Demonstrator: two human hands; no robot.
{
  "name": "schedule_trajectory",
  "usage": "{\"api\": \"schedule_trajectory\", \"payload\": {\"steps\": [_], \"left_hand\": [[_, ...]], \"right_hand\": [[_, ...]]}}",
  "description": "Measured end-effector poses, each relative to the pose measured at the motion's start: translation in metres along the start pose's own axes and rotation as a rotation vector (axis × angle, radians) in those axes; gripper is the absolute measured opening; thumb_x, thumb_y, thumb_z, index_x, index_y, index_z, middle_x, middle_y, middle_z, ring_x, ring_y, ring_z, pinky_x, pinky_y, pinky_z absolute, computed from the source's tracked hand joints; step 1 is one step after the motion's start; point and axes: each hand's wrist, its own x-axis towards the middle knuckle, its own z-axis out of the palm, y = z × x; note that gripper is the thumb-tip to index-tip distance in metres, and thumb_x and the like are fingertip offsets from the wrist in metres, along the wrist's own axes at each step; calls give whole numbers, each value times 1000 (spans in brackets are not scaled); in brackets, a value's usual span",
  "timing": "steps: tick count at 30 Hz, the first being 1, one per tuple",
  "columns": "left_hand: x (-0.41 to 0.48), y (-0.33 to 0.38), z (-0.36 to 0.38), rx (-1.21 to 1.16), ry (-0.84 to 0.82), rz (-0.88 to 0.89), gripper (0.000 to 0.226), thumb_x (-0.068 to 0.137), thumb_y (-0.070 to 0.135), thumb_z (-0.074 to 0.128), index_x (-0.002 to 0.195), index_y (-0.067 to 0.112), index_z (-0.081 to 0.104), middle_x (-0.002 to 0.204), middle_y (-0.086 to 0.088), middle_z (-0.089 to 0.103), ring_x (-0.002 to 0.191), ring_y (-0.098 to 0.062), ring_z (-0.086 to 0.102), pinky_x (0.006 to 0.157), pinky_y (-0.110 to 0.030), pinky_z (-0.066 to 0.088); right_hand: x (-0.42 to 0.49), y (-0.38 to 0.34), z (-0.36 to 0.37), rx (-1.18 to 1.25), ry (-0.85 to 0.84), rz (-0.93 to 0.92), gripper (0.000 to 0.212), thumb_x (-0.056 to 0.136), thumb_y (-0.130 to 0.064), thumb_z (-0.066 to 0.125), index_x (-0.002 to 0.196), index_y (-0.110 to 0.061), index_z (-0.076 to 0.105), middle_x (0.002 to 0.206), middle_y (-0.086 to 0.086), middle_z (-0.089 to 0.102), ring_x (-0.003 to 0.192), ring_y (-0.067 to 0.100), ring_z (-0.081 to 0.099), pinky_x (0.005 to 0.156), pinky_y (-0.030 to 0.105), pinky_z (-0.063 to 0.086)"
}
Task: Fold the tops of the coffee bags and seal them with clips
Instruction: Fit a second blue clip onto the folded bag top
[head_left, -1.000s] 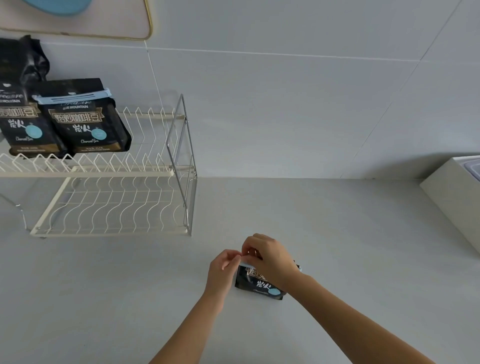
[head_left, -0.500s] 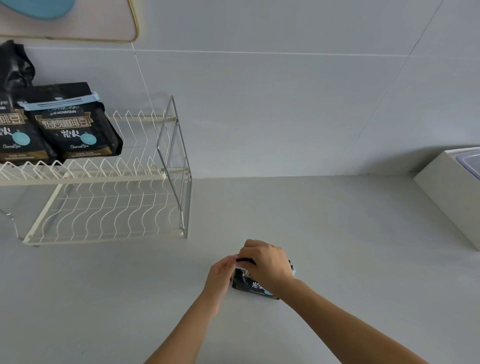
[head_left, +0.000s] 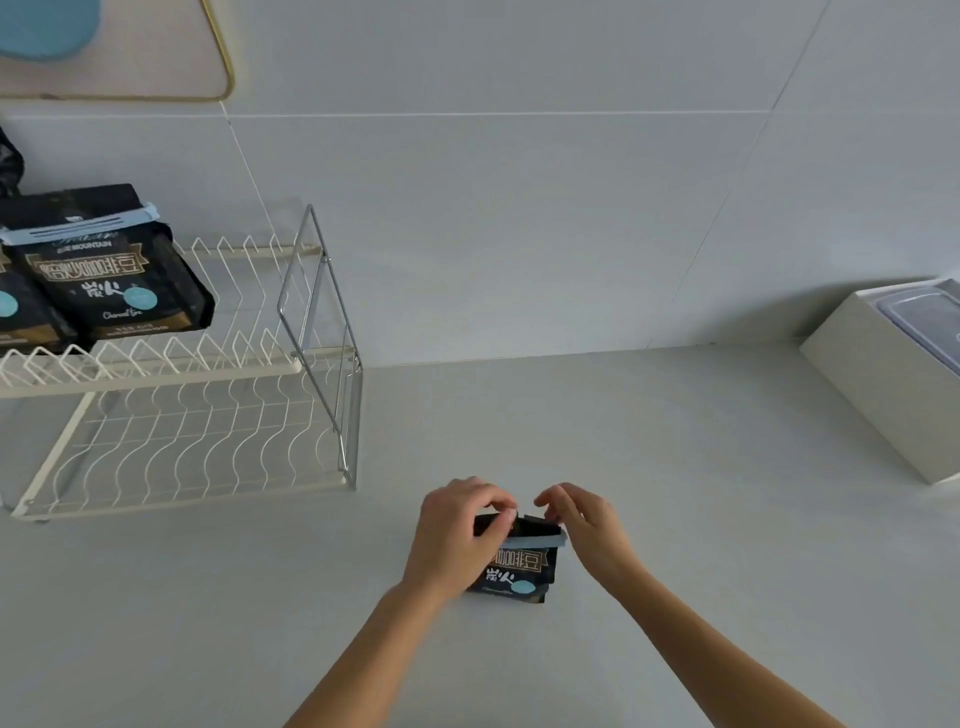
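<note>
A small black coffee bag (head_left: 522, 571) stands on the grey counter (head_left: 675, 519) in front of me. A light blue clip (head_left: 537, 541) runs across its folded top. My left hand (head_left: 454, 535) covers the bag's left side and pinches the folded top at the left end. My right hand (head_left: 587, 525) touches the right end of the top and clip with its fingertips. On the upper shelf of a wire rack (head_left: 208, 415) stands a second black coffee bag (head_left: 111, 270) with a blue clip (head_left: 78, 228) on top, and another bag (head_left: 21, 312) is cut off by the left edge.
The white wire rack takes up the left of the counter, its lower shelf bare. A white box (head_left: 893, 384) with a clear lidded container inside sits at the far right. A gold-framed board (head_left: 156, 52) hangs on the tiled wall.
My right hand slid off the middle of the bag to its right end, and my left hand moved onto the bag's left side. The clip now shows across the top.
</note>
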Motion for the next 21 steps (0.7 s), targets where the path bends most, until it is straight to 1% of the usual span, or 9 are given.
{"api": "schedule_trajectory", "payload": {"steps": [1,2,4,8,11,13,17,19,21], "left_hand": [[3,8,4,107,-111,80,14,83,34,55,94,31,65,90,15,65,87,-3,57,81,-23,42],[4,14,8,165,-167,121,17,83,33,56,97,31,64,93,13,64,88,-6,56,81,-25,42],[3,17,18,178,-107,121,16,84,30,59,98,30,66,93,12,63,87,-8,55,77,-25,42],[-2,16,25,131,20,71,10,80,26,65,89,30,69,82,12,63,78,-8,55,69,-23,40],[-6,16,25,94,60,47,10,77,24,67,83,31,69,77,12,64,74,-6,56,67,-21,37],[-9,17,27,85,88,33,10,76,23,68,81,31,68,75,13,63,72,-4,55,66,-19,34],[-9,19,32,77,133,10,8,74,24,67,78,31,67,70,15,61,69,0,51,69,-15,30],[-7,21,33,66,127,10,6,74,25,68,77,31,66,69,16,61,69,2,51,72,-16,30],[-7,22,38,81,87,54,4,75,28,67,77,32,66,70,16,62,73,2,53,74,-17,29]], "right_hand": [[-2,3,3,48,-4,22,32,97,-24,41,77,-25,67,73,-2,64,75,14,60,69,29,45],[-4,5,6,94,-7,40,34,97,-22,40,78,-21,67,74,0,64,76,16,59,70,30,45],[-6,4,12,184,-4,61,36,98,-20,37,80,-16,68,78,5,65,79,18,60,73,31,46],[-10,-4,18,313,-23,50,38,98,-16,33,84,-10,67,87,12,68,84,21,63,76,32,50],[-13,-6,21,407,-50,70,37,99,-16,31,91,-7,66,94,13,67,85,15,63,72,21,51],[-14,-4,21,436,-31,63,37,101,-17,30,93,-6,64,93,11,66,84,11,62,71,15,49],[-9,-1,22,451,42,35,33,101,-13,30,93,-3,60,91,6,61,85,12,58,73,14,46],[-9,10,23,416,55,68,31,100,-12,32,89,-4,60,91,7,59,87,17,56,76,20,45],[-12,27,28,343,57,92,28,98,-6,34,86,-4,59,91,13,59,91,27,55,83,34,45]]}}
